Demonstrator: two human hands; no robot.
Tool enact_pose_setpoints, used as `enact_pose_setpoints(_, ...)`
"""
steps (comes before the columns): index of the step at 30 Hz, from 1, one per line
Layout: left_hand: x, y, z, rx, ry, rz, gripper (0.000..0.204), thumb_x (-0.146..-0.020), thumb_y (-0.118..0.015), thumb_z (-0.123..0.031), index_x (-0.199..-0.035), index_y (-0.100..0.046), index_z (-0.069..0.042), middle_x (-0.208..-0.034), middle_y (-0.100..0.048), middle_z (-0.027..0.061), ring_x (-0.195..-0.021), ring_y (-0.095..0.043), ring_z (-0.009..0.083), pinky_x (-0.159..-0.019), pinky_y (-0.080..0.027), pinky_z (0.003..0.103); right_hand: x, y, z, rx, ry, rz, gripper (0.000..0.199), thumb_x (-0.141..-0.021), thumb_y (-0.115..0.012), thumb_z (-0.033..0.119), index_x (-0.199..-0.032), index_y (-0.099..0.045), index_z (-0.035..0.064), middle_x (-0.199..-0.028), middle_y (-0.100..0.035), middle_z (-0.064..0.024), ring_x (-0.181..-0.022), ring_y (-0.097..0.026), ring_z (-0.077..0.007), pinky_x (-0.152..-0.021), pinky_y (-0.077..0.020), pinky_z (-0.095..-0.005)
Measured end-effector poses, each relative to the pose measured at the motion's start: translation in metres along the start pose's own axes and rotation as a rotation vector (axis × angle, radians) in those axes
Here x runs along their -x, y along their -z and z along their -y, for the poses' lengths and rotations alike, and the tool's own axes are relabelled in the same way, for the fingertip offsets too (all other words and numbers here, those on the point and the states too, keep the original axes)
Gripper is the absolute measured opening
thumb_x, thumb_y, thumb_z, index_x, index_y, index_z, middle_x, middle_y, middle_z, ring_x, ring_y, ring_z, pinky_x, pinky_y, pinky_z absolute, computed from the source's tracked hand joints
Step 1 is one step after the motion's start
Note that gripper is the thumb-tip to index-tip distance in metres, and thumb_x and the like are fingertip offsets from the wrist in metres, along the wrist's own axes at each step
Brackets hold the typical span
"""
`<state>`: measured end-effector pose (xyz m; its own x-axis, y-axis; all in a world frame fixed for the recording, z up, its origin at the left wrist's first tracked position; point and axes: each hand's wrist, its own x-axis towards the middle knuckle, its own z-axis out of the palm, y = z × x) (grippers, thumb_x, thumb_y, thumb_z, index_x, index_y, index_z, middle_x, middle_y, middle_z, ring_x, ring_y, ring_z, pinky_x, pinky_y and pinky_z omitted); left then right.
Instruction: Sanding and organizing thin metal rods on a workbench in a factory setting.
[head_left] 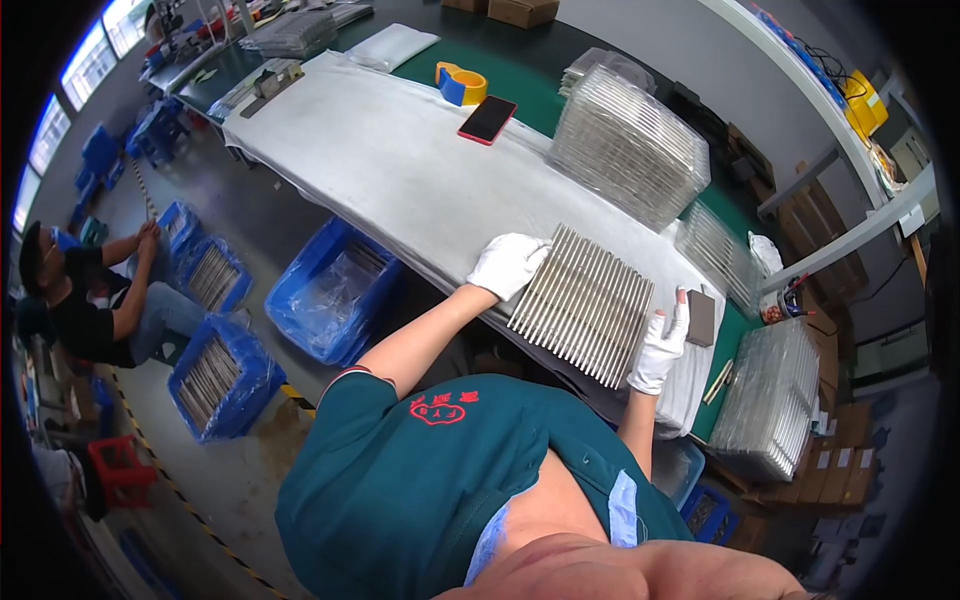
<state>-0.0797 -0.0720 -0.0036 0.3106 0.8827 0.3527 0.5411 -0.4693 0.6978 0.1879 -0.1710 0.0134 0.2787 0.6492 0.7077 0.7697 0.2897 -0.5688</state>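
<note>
A row of slim silvery metal rods (585, 305) lies side by side on the white-covered table, close in front of me. At its left edge rests my left hand (508, 266), in a white glove, with its fingers stretched toward the rods and touching the outer end. My right hand (660, 350), gloved too with some fingertips bare, stands by the right edge, fingers apart and holding nothing. A dark grey block (701, 318) sits just beyond the right fingers. Whether a tray lies under the rods I cannot tell.
Plastic-wrapped stacks of rods (630, 145) stand at the back right, with another wrapped stack (770, 405) at right. A phone (488, 120) and a yellow-blue tape roll (462, 84) lie farther back. Blue bins (222, 378) stand left on the floor, near a seated person (110, 300).
</note>
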Motion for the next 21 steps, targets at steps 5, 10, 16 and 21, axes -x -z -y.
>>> enact_pose_setpoints(5, 0.0, -0.002, -0.002, 0.003, -0.028, -0.038, 0.034, -0.094, -0.047, -0.031, -0.106, -0.072, -0.01, -0.094, -0.07, 0.0163, -0.09, -0.065, 0.0353, -0.084, -0.05, 0.046, -0.012, 0.0, -0.019, -0.19, -0.139, -0.201, 0.041, -0.095, -0.054, 0.002, -0.136, -0.052, 0.0013, -0.136, -0.057, -0.0132, -0.125, -0.054, -0.0253, -0.106, -0.0401, -0.0353)
enact_pose_setpoints(10, 0.0, -0.002, -0.003, 0.0, 0.007, -0.008, 0.031, -0.095, -0.05, -0.029, -0.105, -0.071, -0.008, -0.098, -0.07, 0.0154, -0.094, -0.064, 0.0339, -0.086, -0.05, 0.043, -0.018, -0.002, -0.029, -0.068, -0.06, -0.277, 0.037, -0.096, -0.052, 0.003, -0.133, -0.054, 0.0015, -0.13, -0.06, -0.0136, -0.121, -0.057, -0.0257, -0.104, -0.0424, -0.0353)
enact_pose_setpoints(16, -0.001, 0.0, -0.005, 0.001, -0.013, -0.023, 0.033, -0.094, -0.049, -0.03, -0.105, -0.072, -0.008, -0.094, -0.07, 0.0162, -0.091, -0.064, 0.0346, -0.084, -0.05, 0.045, -0.004, -0.006, -0.047, -0.023, -0.033, -0.157, 0.034, -0.1, -0.05, 0.007, -0.133, -0.055, 0.0002, -0.131, -0.06, -0.0126, -0.121, -0.056, -0.0224, -0.105, -0.0416, -0.0334)
enact_pose_setpoints(21, -0.001, -0.001, -0.003, -0.002, -0.033, -0.038, 0.033, -0.093, -0.049, -0.029, -0.104, -0.072, -0.009, -0.093, -0.07, 0.0164, -0.089, -0.065, 0.0348, -0.083, -0.05, 0.046, -0.003, -0.01, -0.048, -0.138, -0.125, -0.179, 0.034, -0.099, -0.05, 0.006, -0.132, -0.055, 0.0004, -0.13, -0.061, -0.013, -0.12, -0.057, -0.0224, -0.104, -0.0416, -0.0337)
